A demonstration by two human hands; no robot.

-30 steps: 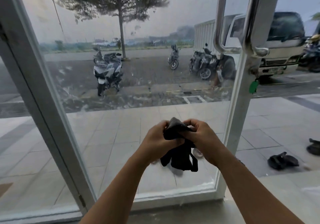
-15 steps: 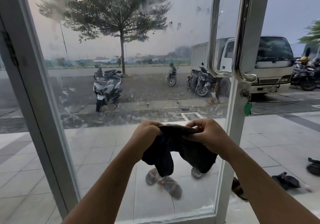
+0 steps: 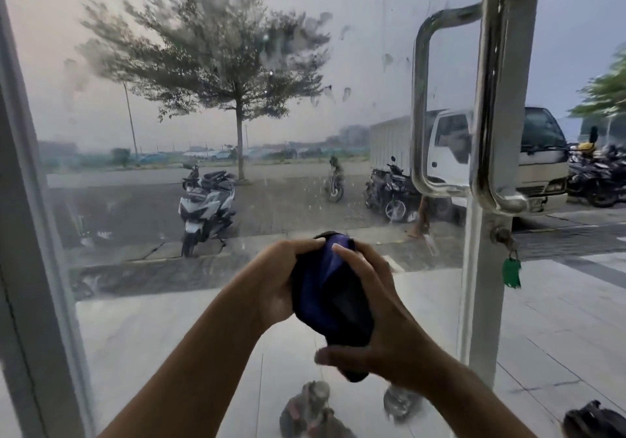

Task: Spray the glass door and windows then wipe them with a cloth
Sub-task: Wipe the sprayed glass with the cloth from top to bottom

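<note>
The dark blue cloth (image 3: 330, 298) is bunched and held in front of the glass door (image 3: 203, 98), below and left of the chrome door handle (image 3: 491, 98). The left hand (image 3: 274, 281) grips the cloth's upper left edge with curled fingers. The right hand (image 3: 382, 315) wraps its fingers over the cloth's right side, thumb beneath. The pane left of the door handle carries wet streaks and droplets. A green key tag (image 3: 510, 271) hangs below the door handle.
</note>
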